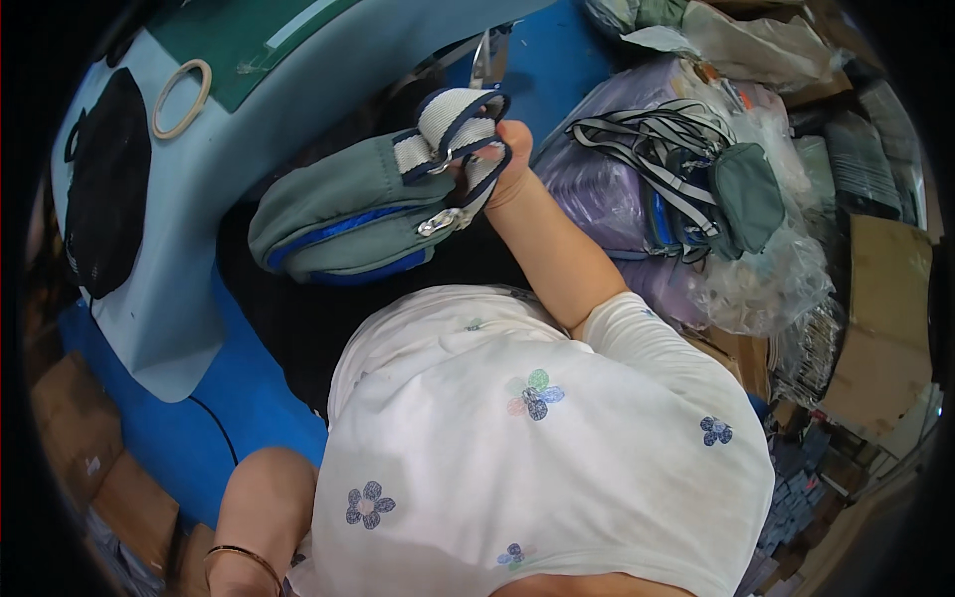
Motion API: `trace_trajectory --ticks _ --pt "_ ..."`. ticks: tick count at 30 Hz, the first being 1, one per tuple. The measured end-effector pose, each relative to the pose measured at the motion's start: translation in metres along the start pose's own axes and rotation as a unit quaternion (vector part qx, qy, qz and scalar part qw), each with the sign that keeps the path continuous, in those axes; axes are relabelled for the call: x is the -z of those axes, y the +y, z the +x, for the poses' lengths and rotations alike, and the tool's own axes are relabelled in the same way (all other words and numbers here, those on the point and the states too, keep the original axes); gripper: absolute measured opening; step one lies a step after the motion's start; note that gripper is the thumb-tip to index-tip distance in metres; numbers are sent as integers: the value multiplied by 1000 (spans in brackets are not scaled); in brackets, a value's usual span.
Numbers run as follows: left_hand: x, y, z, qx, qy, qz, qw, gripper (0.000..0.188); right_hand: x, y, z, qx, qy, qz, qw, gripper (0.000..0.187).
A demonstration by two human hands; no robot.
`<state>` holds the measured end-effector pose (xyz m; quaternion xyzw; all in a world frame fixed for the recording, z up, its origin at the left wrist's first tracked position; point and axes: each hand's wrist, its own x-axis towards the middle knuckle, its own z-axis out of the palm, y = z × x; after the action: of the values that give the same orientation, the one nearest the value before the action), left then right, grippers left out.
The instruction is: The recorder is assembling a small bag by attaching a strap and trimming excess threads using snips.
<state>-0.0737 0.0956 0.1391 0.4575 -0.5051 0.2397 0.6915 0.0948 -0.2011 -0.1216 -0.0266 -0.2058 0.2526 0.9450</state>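
White floral shirt over blue table

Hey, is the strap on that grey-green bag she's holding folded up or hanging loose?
Folded up. The striped strap is doubled into loops, bunched in the right hand above the grey-green bag, not trailing.

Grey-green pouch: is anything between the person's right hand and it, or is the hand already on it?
Nothing visible stands between them. The right hand already grips the striped strap fastened to the grey-green pouch, holding it above the blue table. The left hand is out of view; only its forearm shows at the lower edge.
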Motion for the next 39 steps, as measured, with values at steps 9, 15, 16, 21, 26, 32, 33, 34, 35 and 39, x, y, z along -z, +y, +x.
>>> trace_trajectory --ticks 9,15,16,21,26,32,33,34,35,39 --pt "40 -60 -58 235 -18 93 967 35 -20 40 6 -85 102 1 991 51" --pt "-13 -134 -72 404 -212 512 728 36 -3 49 -6 -123 104 44 986 67" --pt "-11 -136 -79 451 -225 479 719 38 -3 50 -4 -114 88 61 988 65" --pt "6 -151 -111 652 -49 128 745 36 14 39 -5 -162 180 -50 969 42" --pt "3 -168 -145 644 293 -201 678 28 22 34 -8 -176 271 -194 926 29" --pt "4 -165 -160 612 312 -230 690 14 -2 25 -5 -140 286 -531 785 31" --pt "2 -163 -155 627 305 -198 689 16 -5 20 -7 -143 286 -530 785 31" --pt "0 -162 -151 643 297 -166 686 19 -9 15 -10 -129 321 -555 757 29" --pt "-1 -162 -148 643 298 -166 686 19 -12 10 -13 -115 354 -578 726 28" --pt "-7 -158 -142 660 224 -78 713 32 -30 16 -32 -66 332 -626 703 20"
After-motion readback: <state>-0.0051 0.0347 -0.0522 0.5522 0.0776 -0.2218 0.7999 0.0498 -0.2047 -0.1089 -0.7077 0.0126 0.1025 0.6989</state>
